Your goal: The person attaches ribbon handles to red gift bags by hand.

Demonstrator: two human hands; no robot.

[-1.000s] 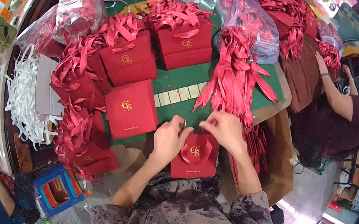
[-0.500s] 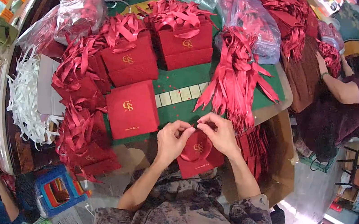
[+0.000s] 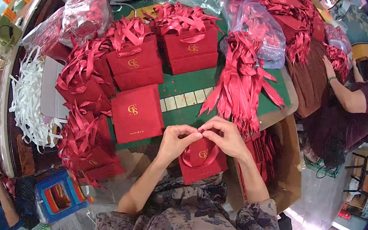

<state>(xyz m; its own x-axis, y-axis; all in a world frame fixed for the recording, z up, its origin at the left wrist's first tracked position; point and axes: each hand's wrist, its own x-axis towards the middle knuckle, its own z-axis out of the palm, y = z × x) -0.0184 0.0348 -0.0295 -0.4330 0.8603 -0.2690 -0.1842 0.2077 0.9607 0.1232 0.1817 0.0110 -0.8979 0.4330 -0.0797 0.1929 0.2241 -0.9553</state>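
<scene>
A small red paper gift bag (image 3: 202,169) with a gold emblem hangs in front of me at the table's near edge, slightly tilted. Its red ribbon handle (image 3: 192,164) droops in a loop across the front. My left hand (image 3: 177,143) and my right hand (image 3: 225,138) meet above the bag's upper edge, fingertips nearly touching. Both are closed in a pinch on a tiny red bit that looks like the ribbon's end; the fingers mostly hide it. Just beyond my right hand lies a thick bundle of loose red ribbons (image 3: 238,87).
A flat red bag (image 3: 136,113) lies left of my hands on the green table mat (image 3: 176,84). Several ribboned bags (image 3: 190,50) stand behind. White strips (image 3: 32,99) are heaped at left. A cardboard box (image 3: 286,170) holds red bags at right. Co-workers sit at both sides.
My fingertips have come closer together over the bag. The bag has swung slightly left, and its ribbon loop now hangs narrower and more slanted. The left co-worker's hands have shifted.
</scene>
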